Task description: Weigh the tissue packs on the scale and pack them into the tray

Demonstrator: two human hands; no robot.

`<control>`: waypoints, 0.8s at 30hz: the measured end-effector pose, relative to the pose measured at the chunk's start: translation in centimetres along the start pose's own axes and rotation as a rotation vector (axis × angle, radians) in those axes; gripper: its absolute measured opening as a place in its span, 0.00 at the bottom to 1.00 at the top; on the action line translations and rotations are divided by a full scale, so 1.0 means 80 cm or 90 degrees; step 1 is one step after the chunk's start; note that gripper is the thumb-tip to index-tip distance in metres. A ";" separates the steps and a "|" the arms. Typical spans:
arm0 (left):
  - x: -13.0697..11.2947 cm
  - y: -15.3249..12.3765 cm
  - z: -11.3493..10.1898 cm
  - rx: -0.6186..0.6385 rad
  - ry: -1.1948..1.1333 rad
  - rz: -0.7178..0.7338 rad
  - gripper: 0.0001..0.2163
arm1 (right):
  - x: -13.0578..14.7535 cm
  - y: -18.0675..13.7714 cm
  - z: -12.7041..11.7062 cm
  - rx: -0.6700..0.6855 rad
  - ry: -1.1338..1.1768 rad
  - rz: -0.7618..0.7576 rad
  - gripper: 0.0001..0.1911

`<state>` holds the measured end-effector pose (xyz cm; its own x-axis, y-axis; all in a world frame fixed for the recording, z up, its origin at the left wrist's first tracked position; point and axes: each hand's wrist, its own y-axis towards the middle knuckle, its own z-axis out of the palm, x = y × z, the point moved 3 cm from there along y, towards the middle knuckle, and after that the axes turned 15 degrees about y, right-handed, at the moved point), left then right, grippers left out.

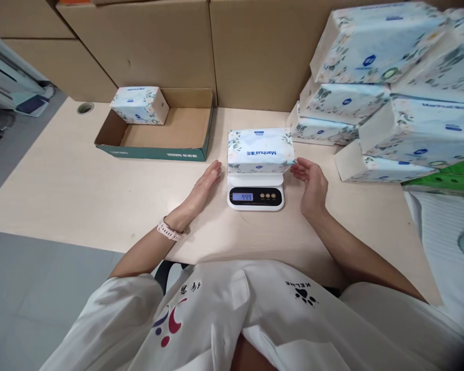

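A pack of tissues with a floral wrapper lies on a small white kitchen scale whose lit display reads 444. My left hand rests open on its edge on the table, just left of the scale, fingers straight and apart from the pack. My right hand is open at the pack's right end, fingertips at or almost touching its corner. A watch with a pale strap is on my left wrist.
A shallow cardboard tray at the back left holds one tissue pack in its far left corner. Several tissue packs are stacked at the right. Large cardboard boxes line the back of the pale table.
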<state>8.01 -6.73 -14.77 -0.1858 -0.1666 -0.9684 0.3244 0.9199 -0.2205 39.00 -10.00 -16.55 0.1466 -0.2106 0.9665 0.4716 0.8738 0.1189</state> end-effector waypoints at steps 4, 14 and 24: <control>0.000 0.000 0.001 0.001 -0.004 0.009 0.40 | -0.001 -0.001 -0.001 0.007 0.002 -0.007 0.29; 0.004 0.003 0.000 -0.005 -0.009 0.024 0.37 | 0.000 0.000 0.001 0.017 -0.007 -0.008 0.31; 0.004 0.004 -0.003 -0.013 -0.019 0.024 0.34 | 0.000 -0.001 0.002 0.023 -0.008 -0.001 0.31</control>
<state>7.86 -6.40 -15.10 -0.1455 -0.1421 -0.9791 0.3122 0.9325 -0.1817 38.85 -9.99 -16.55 0.1349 -0.2071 0.9690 0.4396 0.8889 0.1288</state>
